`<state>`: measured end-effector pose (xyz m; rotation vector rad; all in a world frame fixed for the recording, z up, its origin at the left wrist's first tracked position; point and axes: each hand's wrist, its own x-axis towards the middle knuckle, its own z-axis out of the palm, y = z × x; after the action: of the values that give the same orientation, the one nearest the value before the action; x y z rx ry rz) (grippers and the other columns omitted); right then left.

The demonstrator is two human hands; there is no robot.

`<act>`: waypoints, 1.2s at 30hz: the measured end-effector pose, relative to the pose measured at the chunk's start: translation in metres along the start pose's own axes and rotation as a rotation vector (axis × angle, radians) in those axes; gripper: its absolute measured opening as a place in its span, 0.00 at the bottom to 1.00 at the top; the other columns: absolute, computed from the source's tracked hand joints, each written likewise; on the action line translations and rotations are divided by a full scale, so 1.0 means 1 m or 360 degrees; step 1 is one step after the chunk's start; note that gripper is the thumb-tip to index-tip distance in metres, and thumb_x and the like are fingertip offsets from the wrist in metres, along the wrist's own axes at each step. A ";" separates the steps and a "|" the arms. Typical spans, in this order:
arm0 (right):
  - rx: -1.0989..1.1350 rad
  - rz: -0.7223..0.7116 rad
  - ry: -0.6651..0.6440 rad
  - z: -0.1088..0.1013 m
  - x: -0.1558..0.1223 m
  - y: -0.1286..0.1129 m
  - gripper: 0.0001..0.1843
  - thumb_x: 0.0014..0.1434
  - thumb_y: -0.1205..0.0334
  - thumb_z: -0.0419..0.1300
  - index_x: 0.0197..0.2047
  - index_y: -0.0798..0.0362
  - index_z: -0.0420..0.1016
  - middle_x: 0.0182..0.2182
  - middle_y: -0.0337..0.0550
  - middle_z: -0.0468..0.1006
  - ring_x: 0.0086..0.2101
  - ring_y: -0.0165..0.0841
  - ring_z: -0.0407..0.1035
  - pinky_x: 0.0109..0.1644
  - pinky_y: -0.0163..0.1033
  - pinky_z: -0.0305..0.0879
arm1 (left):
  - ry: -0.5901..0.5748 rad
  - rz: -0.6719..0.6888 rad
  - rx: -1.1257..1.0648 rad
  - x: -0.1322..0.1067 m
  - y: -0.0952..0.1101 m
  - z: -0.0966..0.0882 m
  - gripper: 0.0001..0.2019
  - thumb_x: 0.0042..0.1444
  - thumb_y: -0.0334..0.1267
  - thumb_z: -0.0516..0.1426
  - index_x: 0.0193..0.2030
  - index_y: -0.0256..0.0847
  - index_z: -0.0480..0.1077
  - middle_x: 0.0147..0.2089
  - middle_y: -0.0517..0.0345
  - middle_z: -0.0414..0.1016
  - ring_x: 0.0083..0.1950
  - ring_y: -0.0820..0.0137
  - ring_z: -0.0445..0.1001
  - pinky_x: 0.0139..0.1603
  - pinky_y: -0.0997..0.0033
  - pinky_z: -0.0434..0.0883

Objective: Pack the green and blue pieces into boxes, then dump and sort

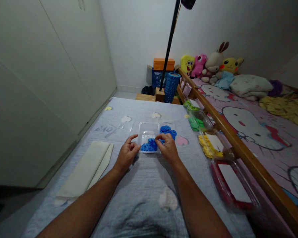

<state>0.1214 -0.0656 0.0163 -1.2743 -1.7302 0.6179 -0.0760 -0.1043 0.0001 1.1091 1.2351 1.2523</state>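
Our left grip (129, 151) loosely open at the clear box's (146, 131) nine o'clock, our right grip (168, 146) nearly closed at four, by blue pieces (146, 146), hold unclear.

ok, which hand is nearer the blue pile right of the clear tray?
Right. The right hand is just on the near side of the blue pile; the left hand is farther off, beyond the clear tray, at its left side.

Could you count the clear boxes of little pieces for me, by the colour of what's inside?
Blue box, between the hands: 1
Lime-green box: 1
Green box: 1
Yellow box: 1
Red box: 1
Total: 5
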 end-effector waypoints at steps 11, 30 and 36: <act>-0.0759 0.0274 0.0057 -0.015 0.045 0.048 0.17 0.62 0.63 0.55 0.52 0.48 0.78 0.57 0.50 0.74 0.57 0.46 0.63 0.62 0.52 0.56 | -0.0012 -0.0005 -0.0031 -0.001 0.001 0.000 0.30 0.54 0.46 0.61 0.62 0.39 0.63 0.23 0.72 0.56 0.23 0.77 0.55 0.24 0.79 0.54; -0.0780 0.0299 -0.0297 -0.034 0.051 0.069 0.18 0.59 0.69 0.57 0.50 0.52 0.81 0.51 0.48 0.81 0.52 0.39 0.73 0.59 0.40 0.64 | -0.0019 0.0015 0.0026 0.000 0.000 0.000 0.29 0.56 0.45 0.60 0.62 0.38 0.62 0.24 0.72 0.55 0.23 0.78 0.54 0.25 0.78 0.54; -0.0581 0.0299 -0.0102 -0.039 0.040 0.074 0.17 0.54 0.70 0.56 0.44 0.52 0.81 0.42 0.45 0.83 0.44 0.38 0.76 0.54 0.41 0.67 | -0.0030 0.0040 0.0020 0.002 -0.004 -0.002 0.29 0.56 0.46 0.61 0.62 0.38 0.62 0.24 0.72 0.54 0.23 0.77 0.53 0.25 0.78 0.53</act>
<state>0.1877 -0.0059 -0.0094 -1.7012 -1.8459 0.4648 -0.0778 -0.1027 -0.0042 1.1462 1.2199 1.2521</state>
